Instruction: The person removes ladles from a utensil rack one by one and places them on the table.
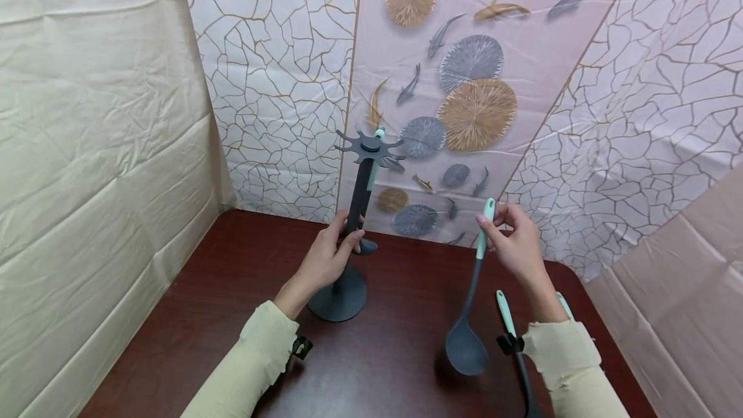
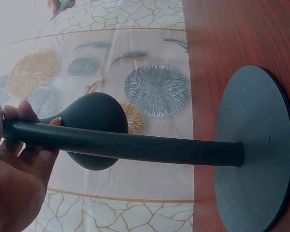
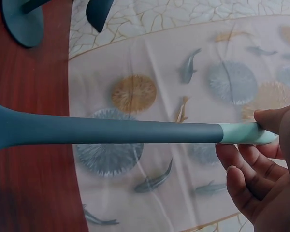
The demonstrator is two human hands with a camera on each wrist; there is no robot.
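My left hand [image 1: 324, 257] grips the black post [image 2: 150, 145] of a utensil stand, whose round base [image 1: 338, 305] is on the table and whose hooked top ring [image 1: 370, 144] is up high. A utensil with a mint handle [image 1: 373, 176] hangs from the ring behind the post; its dark rounded head [image 2: 96, 108] shows past the fingers. To the right, my right hand [image 1: 518, 244] pinches the mint handle end of a dark ladle [image 1: 466, 346] between thumb and fingers. The ladle hangs bowl down above the table, apart from the stand.
Another dark utensil with a mint handle [image 1: 505, 311] lies on the dark red table [image 1: 232, 315] by the right forearm, partly hidden. Beyond it shows a further mint handle [image 1: 564, 305]. Patterned cloth [image 1: 278, 82] hangs behind the table, with plain cloth at both sides.
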